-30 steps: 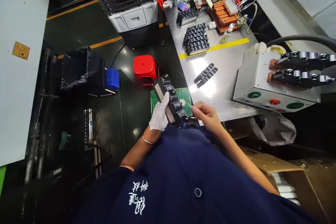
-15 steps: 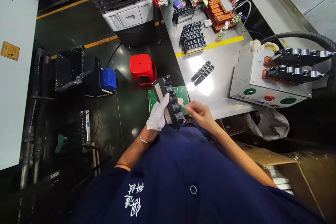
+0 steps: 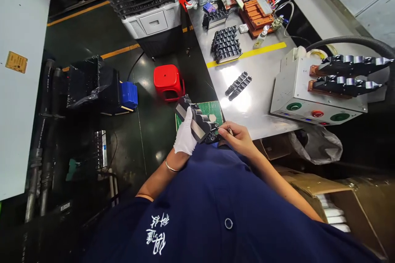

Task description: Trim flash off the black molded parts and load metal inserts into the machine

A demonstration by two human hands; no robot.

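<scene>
My left hand (image 3: 185,139), in a white glove, is closed around a black molded part (image 3: 202,121) with a row of rounded lobes and a pale strip along its side. The part is tilted in front of my body. My right hand (image 3: 239,137) is bare, with thumb and forefinger pinched on a small thin tool (image 3: 229,130). Its exact kind cannot be made out. The fingertips are close beside the lower right end of the part; whether the tool touches it is unclear. Below the part lies a green board (image 3: 216,109) with a pale patch.
Two black lobed strips (image 3: 238,85) lie on the metal table (image 3: 259,111). Farther back are stacked black parts (image 3: 226,44), a small bottle (image 3: 261,37) and an orange fixture (image 3: 257,14). A white machine (image 3: 290,86) stands right; a red stool (image 3: 168,80) is on the floor.
My left hand has turned the black part, so its pale strip shows more along the lower side. My right hand has come closer to its lower end, still pinching the thin tool.
</scene>
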